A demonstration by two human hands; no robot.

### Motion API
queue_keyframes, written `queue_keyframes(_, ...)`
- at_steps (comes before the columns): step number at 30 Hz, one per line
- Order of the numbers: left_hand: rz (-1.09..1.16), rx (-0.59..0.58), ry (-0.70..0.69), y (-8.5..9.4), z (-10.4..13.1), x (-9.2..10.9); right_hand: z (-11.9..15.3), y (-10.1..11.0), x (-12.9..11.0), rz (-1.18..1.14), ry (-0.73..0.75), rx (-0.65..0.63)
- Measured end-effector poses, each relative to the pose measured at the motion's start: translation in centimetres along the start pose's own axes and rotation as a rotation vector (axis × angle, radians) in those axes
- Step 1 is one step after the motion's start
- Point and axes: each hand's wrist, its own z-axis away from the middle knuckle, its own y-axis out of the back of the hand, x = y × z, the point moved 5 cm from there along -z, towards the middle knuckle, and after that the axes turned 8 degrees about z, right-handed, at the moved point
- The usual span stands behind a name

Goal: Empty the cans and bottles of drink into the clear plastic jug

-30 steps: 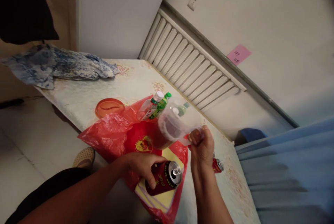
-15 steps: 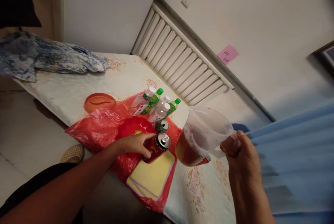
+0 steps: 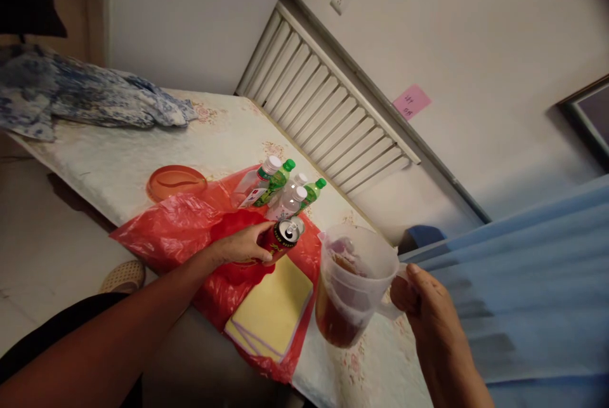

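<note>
My left hand [image 3: 245, 244] is wrapped round a red and black drink can [image 3: 281, 242], its top opened and tilted a little. Below and behind the can lies a red scalloped plate [image 3: 228, 230]. In my right hand [image 3: 425, 297] is the handle of a clear plastic jug [image 3: 354, 281], which is partly filled with brown liquid and hangs over the tablecloth. A second can [image 3: 299, 224] is mostly hidden behind the held one. Folded yellow cloths [image 3: 273, 306] lie on the red plastic bag [image 3: 166, 230], between the can and the jug.
Several plastic bottles [image 3: 287, 202] with white or green caps stand behind the can. An orange lid [image 3: 176, 183] lies on the flowered tablecloth [image 3: 228, 132] at the left. Patterned fabric [image 3: 109, 100] is at the far left; a radiator [image 3: 323, 91] runs along the wall, and a blue curtain [image 3: 547, 281] hangs right.
The jug has come down and turned more upright in my right hand, its liquid levelling. My left hand has shifted the can slightly up and left, covering more of the other can.
</note>
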Motion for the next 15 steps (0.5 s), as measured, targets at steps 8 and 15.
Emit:
queue_keyframes(8, -0.2, 0.057, -0.01, 0.4, 0.2, 0.5, -0.5, -1.3, 0.4, 0.079, -0.009, -0.137)
queue_keyframes(15, -0.266, 0.079, 0.003, 0.4, 0.3, 0.8, -1.3, -2.0, 0.6, 0.148, -0.007, -0.199)
